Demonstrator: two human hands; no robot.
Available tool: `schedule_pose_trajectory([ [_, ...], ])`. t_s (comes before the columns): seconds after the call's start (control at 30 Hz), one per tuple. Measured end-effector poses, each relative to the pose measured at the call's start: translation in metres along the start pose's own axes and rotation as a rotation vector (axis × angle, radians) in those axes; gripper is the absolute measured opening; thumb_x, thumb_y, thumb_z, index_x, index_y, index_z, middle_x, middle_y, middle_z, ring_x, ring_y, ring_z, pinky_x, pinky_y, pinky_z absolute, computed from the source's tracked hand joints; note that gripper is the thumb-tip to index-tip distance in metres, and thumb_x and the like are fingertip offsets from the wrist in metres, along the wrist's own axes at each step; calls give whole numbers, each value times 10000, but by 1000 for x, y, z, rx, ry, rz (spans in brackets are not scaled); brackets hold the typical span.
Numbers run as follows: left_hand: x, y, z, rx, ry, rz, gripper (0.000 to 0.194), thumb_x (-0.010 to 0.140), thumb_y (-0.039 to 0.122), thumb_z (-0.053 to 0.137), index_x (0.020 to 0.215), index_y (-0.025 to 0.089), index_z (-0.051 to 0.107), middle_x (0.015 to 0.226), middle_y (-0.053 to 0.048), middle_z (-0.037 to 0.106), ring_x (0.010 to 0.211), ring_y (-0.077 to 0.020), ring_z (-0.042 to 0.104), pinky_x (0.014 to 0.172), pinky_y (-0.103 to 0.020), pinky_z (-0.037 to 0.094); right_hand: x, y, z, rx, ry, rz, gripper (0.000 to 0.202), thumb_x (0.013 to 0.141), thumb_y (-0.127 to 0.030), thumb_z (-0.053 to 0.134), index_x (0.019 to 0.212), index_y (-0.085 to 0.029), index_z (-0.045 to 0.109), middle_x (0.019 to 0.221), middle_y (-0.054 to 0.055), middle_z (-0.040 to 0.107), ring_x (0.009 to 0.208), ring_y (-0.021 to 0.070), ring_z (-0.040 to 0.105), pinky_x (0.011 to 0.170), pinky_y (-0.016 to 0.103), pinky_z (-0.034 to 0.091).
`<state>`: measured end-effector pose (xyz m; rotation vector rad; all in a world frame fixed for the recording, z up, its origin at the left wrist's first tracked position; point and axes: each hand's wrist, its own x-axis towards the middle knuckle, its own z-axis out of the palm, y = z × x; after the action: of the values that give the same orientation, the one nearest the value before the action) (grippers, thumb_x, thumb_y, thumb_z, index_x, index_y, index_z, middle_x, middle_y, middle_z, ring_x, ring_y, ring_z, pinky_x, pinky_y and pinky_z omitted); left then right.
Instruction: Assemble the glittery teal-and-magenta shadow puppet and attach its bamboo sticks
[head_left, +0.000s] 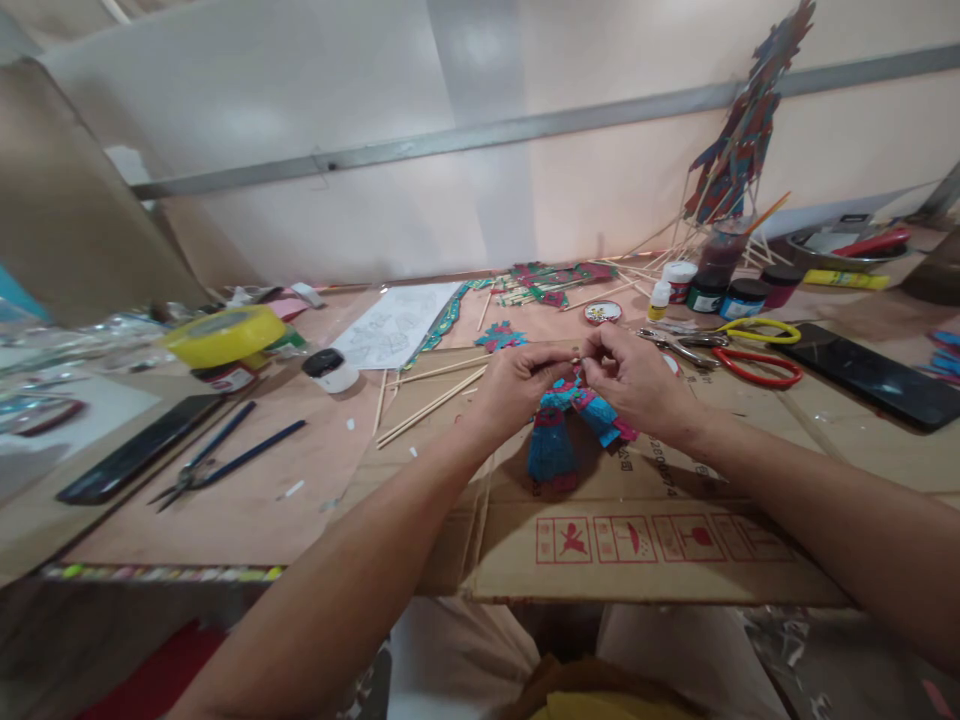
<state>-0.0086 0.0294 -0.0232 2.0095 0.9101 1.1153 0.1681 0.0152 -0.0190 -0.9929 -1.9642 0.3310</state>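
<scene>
My left hand (523, 390) and my right hand (634, 375) meet over the cardboard, fingertips nearly touching. Between and below them is a small blue and pink painted figure (553, 448) with flared, skirt-like lower parts. The fingers of both hands are closed in a pinch at its top edge. My fingers hide that edge, so any tiny part there cannot be made out. Just beyond my left hand lies a separate blue and red cut-out piece (501, 336). A small round dish (602, 312) of tiny bits stands behind the hands.
Flattened cardboard (517, 570) covers the table in front of me. Thin sticks (431, 408), pliers (199, 465), yellow tape (225, 335) and a drawing sheet (394, 325) lie left. Scissors (757, 367), a phone (874, 375), paint jars (742, 299) and a tall painted figure (739, 150) are right.
</scene>
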Motion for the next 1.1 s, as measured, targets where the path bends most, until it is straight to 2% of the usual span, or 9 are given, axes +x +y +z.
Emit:
schedule_pose_trajectory([
  [0.27, -1, 1, -2, 195, -1, 116, 218, 827, 85, 611, 890, 213, 776, 785, -15, 758, 777, -140, 704, 781, -240, 552, 0, 6, 0, -98, -40, -81, 110, 760, -97, 477, 737, -204, 459, 695, 2, 520, 634, 136, 461, 598, 263, 355],
  [0.43, -2, 3, -2, 265, 14, 167, 206, 813, 65, 634, 861, 208, 773, 821, -15, 766, 769, -132, 704, 765, -222, 545, -1, 6, 1, -85, -60, -70, 113, 770, -94, 480, 758, -205, 462, 731, 16, 540, 678, 148, 479, 620, 261, 379],
  [0.6, -4, 0, 0, 330, 36, 160, 203, 832, 83, 619, 873, 216, 767, 874, -9, 771, 771, -131, 703, 756, -225, 539, -2, 6, 4, -64, -38, -63, 104, 758, -107, 482, 738, -205, 452, 699, 5, 504, 651, 143, 447, 601, 261, 355],
  [0.73, -6, -3, 3, 359, 72, 173, 186, 846, 123, 618, 908, 212, 768, 872, -24, 771, 793, -145, 704, 756, -239, 535, -3, 5, 7, -18, -32, 0, 100, 761, -128, 471, 718, -211, 433, 660, -18, 456, 601, 132, 398, 575, 266, 310],
  [0.93, -5, -5, 4, 287, 41, 99, 202, 844, 146, 611, 926, 240, 770, 916, -15, 771, 800, -155, 700, 783, -259, 540, -5, 7, 11, 21, -21, 81, 104, 742, -144, 466, 697, -219, 410, 631, -28, 426, 584, 130, 355, 544, 265, 259],
  [1.1, -3, -5, 3, 301, -3, 91, 207, 876, 177, 566, 951, 208, 757, 922, -29, 762, 829, -154, 690, 801, -249, 517, -4, 9, 11, 69, -28, 123, 88, 745, -155, 479, 711, -215, 424, 646, -29, 441, 581, 126, 374, 544, 260, 285],
])
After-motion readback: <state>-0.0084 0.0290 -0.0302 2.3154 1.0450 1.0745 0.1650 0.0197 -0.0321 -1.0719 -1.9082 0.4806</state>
